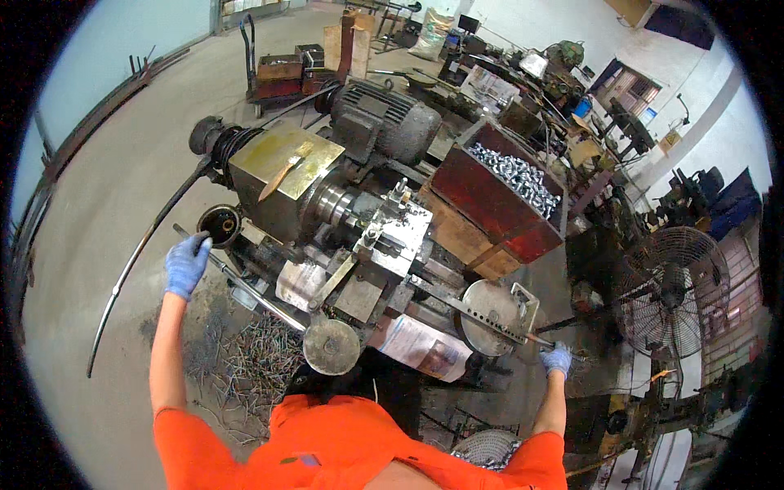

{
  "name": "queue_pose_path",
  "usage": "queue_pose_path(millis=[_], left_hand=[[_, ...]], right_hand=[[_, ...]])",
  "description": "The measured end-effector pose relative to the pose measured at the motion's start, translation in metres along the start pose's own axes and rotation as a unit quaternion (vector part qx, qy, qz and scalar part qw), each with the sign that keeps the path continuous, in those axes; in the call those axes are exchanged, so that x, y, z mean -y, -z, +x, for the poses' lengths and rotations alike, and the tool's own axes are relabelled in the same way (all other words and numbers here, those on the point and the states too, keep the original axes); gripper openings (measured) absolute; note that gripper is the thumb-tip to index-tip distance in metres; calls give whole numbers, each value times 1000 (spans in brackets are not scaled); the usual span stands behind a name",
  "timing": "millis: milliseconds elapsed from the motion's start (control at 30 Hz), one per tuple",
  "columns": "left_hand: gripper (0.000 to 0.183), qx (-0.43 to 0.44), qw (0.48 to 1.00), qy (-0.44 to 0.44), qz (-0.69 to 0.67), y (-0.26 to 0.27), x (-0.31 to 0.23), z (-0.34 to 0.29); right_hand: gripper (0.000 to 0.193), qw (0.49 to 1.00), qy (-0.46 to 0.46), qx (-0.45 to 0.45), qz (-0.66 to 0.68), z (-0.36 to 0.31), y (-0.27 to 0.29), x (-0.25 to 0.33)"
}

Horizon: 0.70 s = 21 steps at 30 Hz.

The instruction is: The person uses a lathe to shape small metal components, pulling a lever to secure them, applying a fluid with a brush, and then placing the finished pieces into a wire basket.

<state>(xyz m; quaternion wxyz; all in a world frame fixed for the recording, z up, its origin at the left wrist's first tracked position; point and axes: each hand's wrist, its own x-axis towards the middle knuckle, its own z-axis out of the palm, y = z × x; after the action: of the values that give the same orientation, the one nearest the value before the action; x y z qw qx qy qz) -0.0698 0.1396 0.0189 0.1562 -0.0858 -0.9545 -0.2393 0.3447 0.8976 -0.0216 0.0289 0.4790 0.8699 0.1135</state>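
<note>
With twelve o'clock at the top of our view, the lathe-like machine (404,233) fills the middle. We cannot tell whether its spindle (333,204) is turning; if it is, a loose glove drifting close could be caught. At two o'clock the red bin (490,196) is heaped with small metal parts, and a hard jolt might spill some. Toward seven to eight, a heap of metal shavings (257,367) lies on the floor, where a careless step could slip.

The long rod (265,300) sits between eight and nine o'clock, its long axis running from ten down to four, tilted across our left side. The perforated bar (482,314) lies at four, also pointing from ten toward four. Our left hand (188,265), at nine, has its fingers wrapped round the rod's upper end; our right hand (557,359), at four, has its fingers curled on the bar's outer end. Either grip slipping would let the levers swing.
</note>
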Motion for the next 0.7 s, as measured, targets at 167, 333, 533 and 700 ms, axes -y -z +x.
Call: queue_pose_path(millis=[167,333,533,700], left_hand=[[31,52,993,-66,80,-47,-14,15],[32,95,989,15,111,-63,-22,17],[28,58,994,30,92,-81,-1,26],[28,33,994,33,98,-78,-2,27]], right_hand=[[53,997,-2,-69,43,-41,-19,-4],[44,983,-47,-36,173,-150,-16,-20],[47,954,-295,51,34,-287,-48,-142],[44,958,-267,95,37,-299,-52,-123]])
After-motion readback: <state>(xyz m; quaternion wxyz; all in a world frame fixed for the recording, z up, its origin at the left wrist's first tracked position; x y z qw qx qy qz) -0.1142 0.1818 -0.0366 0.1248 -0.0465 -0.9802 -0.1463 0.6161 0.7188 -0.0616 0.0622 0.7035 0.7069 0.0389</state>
